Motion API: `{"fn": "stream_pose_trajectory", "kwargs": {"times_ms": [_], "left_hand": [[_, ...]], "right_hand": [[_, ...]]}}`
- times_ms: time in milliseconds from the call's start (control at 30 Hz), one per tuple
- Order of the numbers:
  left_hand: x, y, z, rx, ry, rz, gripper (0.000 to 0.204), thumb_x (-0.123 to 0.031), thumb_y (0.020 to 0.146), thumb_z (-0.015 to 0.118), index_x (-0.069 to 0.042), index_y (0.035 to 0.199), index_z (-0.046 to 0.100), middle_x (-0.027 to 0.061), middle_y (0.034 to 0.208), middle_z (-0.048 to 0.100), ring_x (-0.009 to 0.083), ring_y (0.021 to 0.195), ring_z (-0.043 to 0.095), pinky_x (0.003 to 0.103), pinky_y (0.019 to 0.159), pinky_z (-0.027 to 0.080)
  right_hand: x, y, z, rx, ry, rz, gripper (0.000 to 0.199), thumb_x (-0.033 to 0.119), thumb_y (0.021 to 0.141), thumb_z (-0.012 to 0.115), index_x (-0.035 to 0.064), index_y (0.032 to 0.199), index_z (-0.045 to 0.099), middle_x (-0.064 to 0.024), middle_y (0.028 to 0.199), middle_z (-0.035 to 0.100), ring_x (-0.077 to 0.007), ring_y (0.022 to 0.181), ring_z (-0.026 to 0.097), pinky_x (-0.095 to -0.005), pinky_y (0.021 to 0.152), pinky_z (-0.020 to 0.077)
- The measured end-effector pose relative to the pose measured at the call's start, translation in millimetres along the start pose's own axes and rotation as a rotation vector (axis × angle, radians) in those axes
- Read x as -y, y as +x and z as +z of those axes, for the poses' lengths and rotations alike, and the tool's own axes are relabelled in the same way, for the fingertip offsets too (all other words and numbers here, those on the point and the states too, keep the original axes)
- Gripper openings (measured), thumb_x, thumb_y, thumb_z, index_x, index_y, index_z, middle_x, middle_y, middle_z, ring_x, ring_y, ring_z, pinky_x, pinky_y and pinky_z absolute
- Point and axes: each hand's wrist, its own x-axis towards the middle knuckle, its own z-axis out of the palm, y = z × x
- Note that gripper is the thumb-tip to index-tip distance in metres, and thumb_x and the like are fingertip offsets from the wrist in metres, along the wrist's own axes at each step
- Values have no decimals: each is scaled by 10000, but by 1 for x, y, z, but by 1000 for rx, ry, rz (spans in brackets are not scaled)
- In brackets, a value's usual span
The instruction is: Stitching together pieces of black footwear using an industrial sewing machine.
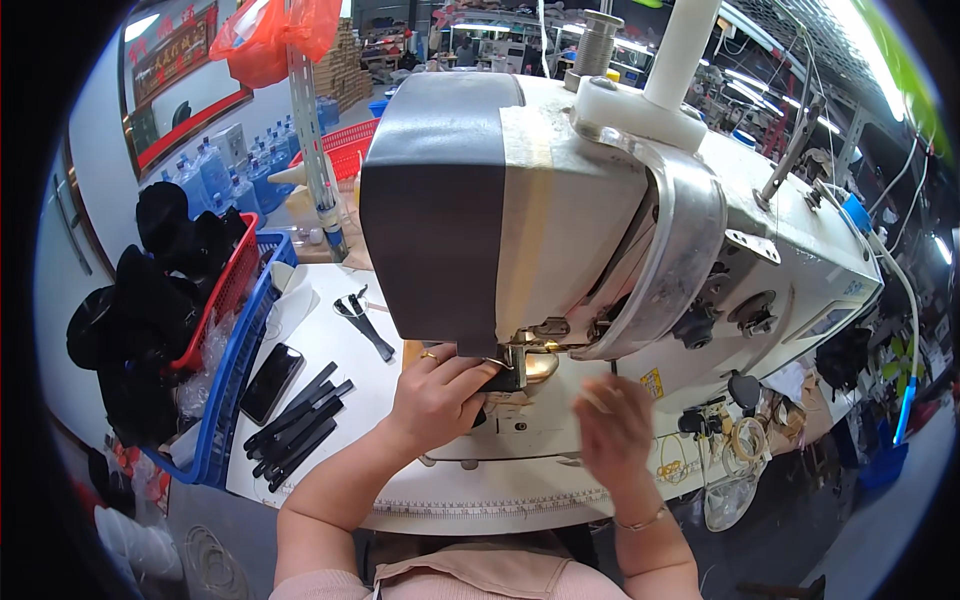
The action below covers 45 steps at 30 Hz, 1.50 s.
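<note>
A white industrial sewing machine point(590, 200) with a dark grey panel on its head fills the middle of the view. My left hand point(430, 400), wearing a ring, is at the needle area with its fingers bent and pressed together on a small black piece point(510, 376). Most of that piece is hidden by the fingers and the machine's metal parts. To the right of the needle, my right hand point(612, 425) hovers over the machine bed, smeared by motion. Its fingers are too blurred to show whether they hold anything.
Several black strips point(300, 425) and a phone point(272, 382) lie on the white table left of me. Beside them, a blue basket point(215, 410) and a red basket point(225, 285) hold black items. A measuring tape point(480, 508) runs along the front edge. Tape rolls point(748, 438) sit at the right.
</note>
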Motion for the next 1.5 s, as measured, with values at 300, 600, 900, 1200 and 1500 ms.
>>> {"fn": "stream_pose_trajectory", "kwargs": {"times_ms": [300,600,900,1200,1500], "left_hand": [[-1,2,-1,-22,106,49,256,-44,649,665,-91,901,663,34,810,656,259,701,596,347,718,506],[-4,1,-1,-7,130,49,271,-49,646,671,-95,912,656,23,811,654,220,687,598,335,746,490],[-6,1,-1,17,127,11,284,-51,644,666,-89,925,649,31,830,654,226,749,621,344,771,497],[-5,-3,1,-4,121,19,267,-42,660,653,-83,924,647,45,858,662,239,775,634,342,763,506],[-5,-3,3,-19,127,28,276,-38,656,652,-76,929,649,56,893,671,235,822,648,322,754,507]], "right_hand": [[-97,-35,-88,-234,-419,351,148,23,811,640,9,958,631,-115,1004,647,-306,984,586,-389,854,458],[-100,-56,-63,-345,-481,319,153,10,860,590,-20,1003,632,-151,1051,640,-322,1014,583,-411,891,441],[-101,-67,-50,-378,-472,313,293,-18,858,557,-49,1150,558,-172,1185,572,-363,1154,512,-442,967,409],[-101,-69,-48,-396,-471,312,315,-33,842,565,-45,1157,557,-163,1193,572,-359,1162,507,-444,980,399],[-101,-68,-46,-401,-494,305,329,-40,836,561,-48,1165,551,-169,1184,574,-363,1156,503,-455,981,383]]}}
